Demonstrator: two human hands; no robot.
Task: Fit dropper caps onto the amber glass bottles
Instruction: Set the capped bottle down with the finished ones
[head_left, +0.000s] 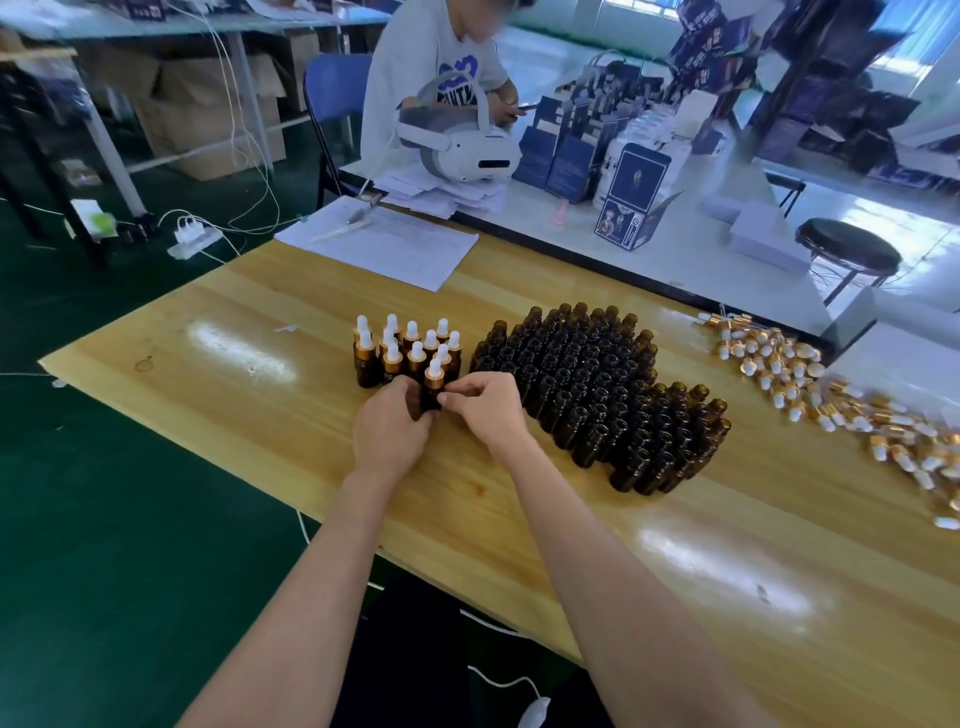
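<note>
1. The left grip (392, 421) is curling round the body of one amber bottle (430, 402) and holding it upright, near the middle of the wooden tabletop (249, 395). The fingers are hiding the bottle's base, so whether it is resting on the wood I cannot tell.
2. The right grip (485, 408) is pinching the gold collar of the dropper cap (434, 376) sitting on that bottle's neck. Thumb and forefinger are meeting on the collar's 3 o'clock side, and the other fingers are folding in behind.
3. The cap's white bulb is pointing straight up.
4. At 12 o'clock from the held bottle, just beside it, a small cluster of capped bottles (400, 356) is standing upright.
5. At 2 to 3 o'clock a dense block of uncapped bottles (597, 389) is standing with mouths open, packed so that they are touching.
6. Farther out at 3 o'clock, loose caps (779, 364) are lying in a scattered heap along the tabletop's right side, well apart from both hands.
7. At 11 to 12 o'clock, sheets of paper (384, 247) are lying at the far edge.
8. Beyond them a white headset (462, 148) is sitting on the next tabletop in front of a seated person (421, 62), with blue boxes (634, 197) at 1 o'clock.
</note>
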